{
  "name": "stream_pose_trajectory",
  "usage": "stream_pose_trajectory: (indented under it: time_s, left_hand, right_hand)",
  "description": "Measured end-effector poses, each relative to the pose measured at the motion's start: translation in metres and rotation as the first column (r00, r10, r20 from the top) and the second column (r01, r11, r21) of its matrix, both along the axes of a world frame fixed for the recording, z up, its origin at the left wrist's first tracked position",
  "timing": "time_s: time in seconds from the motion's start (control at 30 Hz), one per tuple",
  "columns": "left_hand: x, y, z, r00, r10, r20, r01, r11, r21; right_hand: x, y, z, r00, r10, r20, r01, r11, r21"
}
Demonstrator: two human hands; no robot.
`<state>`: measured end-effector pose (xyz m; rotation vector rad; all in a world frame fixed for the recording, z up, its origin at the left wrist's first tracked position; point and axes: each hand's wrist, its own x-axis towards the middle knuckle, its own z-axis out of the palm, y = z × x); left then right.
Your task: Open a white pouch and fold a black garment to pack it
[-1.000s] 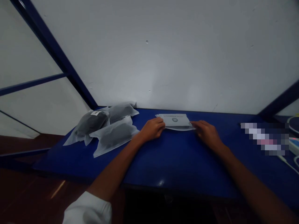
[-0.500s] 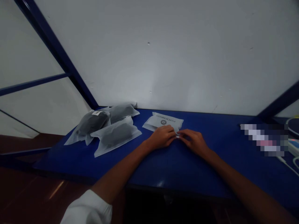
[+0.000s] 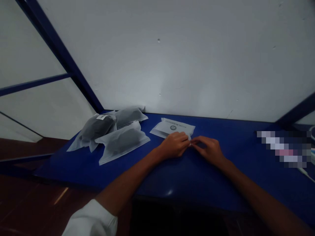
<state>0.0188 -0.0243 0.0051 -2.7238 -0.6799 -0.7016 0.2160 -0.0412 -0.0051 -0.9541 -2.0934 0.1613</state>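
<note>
Pinching printed pouch (image 3: 169, 125), hands (image 3: 175, 145) (image 3: 210, 150) close together

Three dark-filled bags (image 3: 124, 142) (partly overlapping), one printed bag (image 3: 180, 127), two hands (image 3: 175, 145), one table (image 3: 172, 173).

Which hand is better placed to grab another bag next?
Likely the left hand: it is nearer the frosted bags; the right hand is farther off, at a corner of the printed bag.

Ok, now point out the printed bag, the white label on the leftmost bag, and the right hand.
Printed bag (image 3: 173, 127), head view: middle of its printed face.
White label (image 3: 101, 117), head view: middle of its face.
Right hand (image 3: 212, 148), head view: near the thumb's base.
</note>
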Motion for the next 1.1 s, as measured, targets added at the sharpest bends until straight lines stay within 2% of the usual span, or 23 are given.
stream_pose_trajectory:
  time_s: [0.13,0.27,0.47,0.7,0.93,1.1]
  left_hand:
    - [-0.002,0.002,0.008,1.000,0.008,0.001,-0.008,0.999,0.035]
    - [-0.016,0.011,0.013,0.999,0.040,0.030,-0.041,0.998,0.046]
    - [-0.047,0.033,0.018,0.984,0.147,0.105,-0.142,0.988,-0.055]
    - [-0.059,0.041,0.018,0.972,0.132,0.195,-0.104,0.983,-0.151]
    - [-0.065,0.045,0.018,0.966,0.161,0.203,-0.121,0.972,-0.200]
    - [-0.063,0.043,0.008,0.968,0.210,0.134,-0.177,0.958,-0.224]
  right_hand:
    - [0.004,0.000,0.008,0.999,-0.036,-0.013,0.037,0.999,0.008]
    - [0.018,0.004,0.014,0.992,-0.124,-0.017,0.124,0.992,0.009]
    - [0.041,0.013,0.017,0.955,-0.276,-0.105,0.279,0.960,0.017]
    - [0.045,0.016,0.021,0.953,-0.298,-0.051,0.301,0.947,0.107]
    - [0.064,0.024,0.019,0.914,-0.398,-0.075,0.399,0.917,0.004]
    - [0.067,0.025,0.012,0.950,-0.312,-0.002,0.312,0.948,-0.067]
